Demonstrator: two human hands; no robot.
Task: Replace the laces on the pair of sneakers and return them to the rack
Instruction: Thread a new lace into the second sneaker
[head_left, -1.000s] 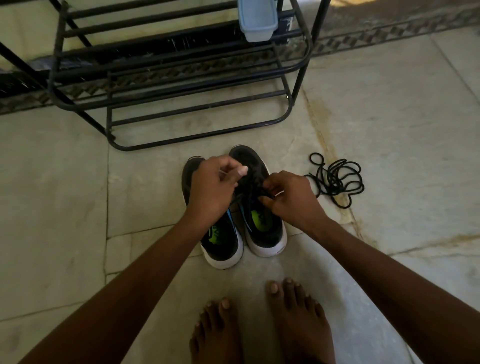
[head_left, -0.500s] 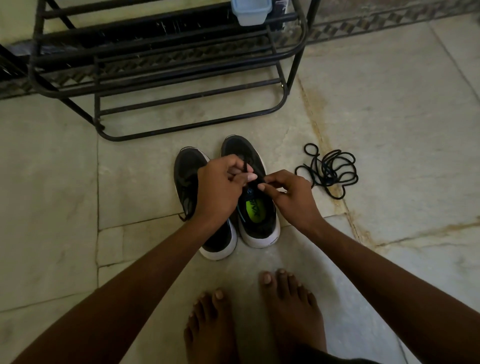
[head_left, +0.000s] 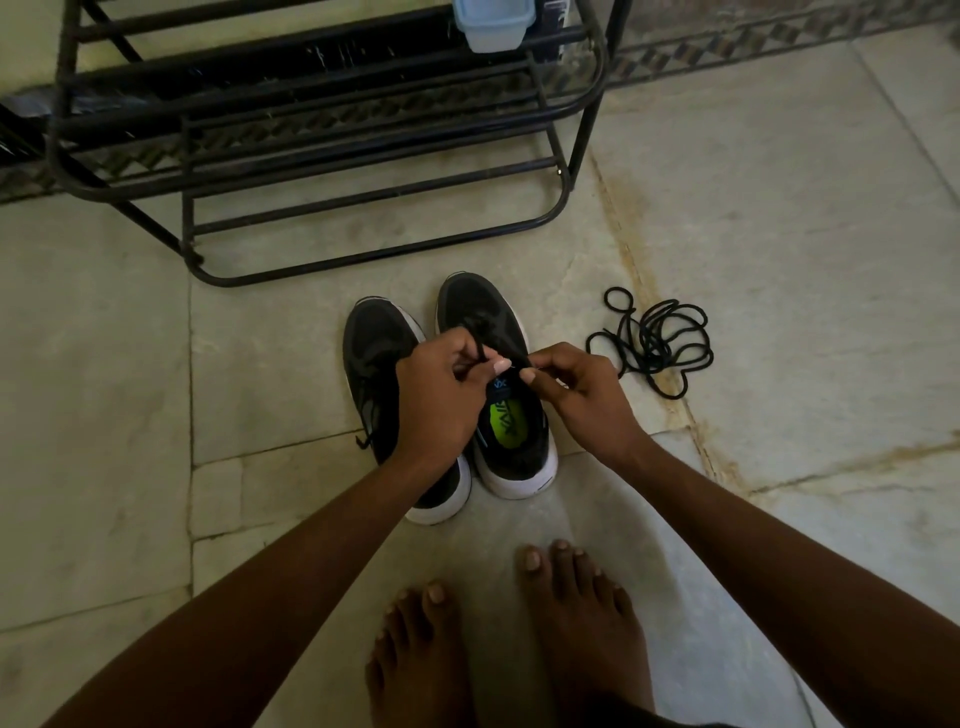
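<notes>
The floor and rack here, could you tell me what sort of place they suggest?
Probably a home entryway or hall: a metal shoe rack stands on a stone tile floor by a patterned border, and the person is barefoot beside the sneakers.

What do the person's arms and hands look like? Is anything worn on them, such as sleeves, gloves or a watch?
Both forearms are bare as far as the picture shows: no sleeves. The left hand and right hand have no gloves; no ring, watch or bracelet is visible. The fingernails look short and pale.
</notes>
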